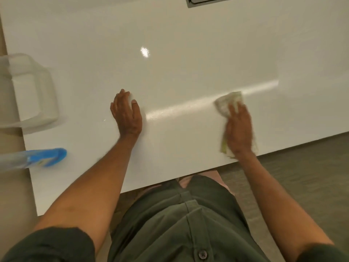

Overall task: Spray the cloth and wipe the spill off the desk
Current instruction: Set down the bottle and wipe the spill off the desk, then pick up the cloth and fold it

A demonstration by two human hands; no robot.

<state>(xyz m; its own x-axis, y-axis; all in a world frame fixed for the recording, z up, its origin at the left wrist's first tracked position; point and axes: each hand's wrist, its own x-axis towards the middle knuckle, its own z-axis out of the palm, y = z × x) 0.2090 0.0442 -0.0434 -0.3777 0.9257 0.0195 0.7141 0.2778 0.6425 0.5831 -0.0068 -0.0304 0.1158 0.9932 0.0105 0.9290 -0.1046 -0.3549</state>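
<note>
White desk (170, 72): cloth (225, 104) pressed flat beneath right hand (239, 129).

Pale crumpled cloth (225, 103) on the white desk (188, 63), near its front edge — blue spray bottle (47, 157) far left.
</note>
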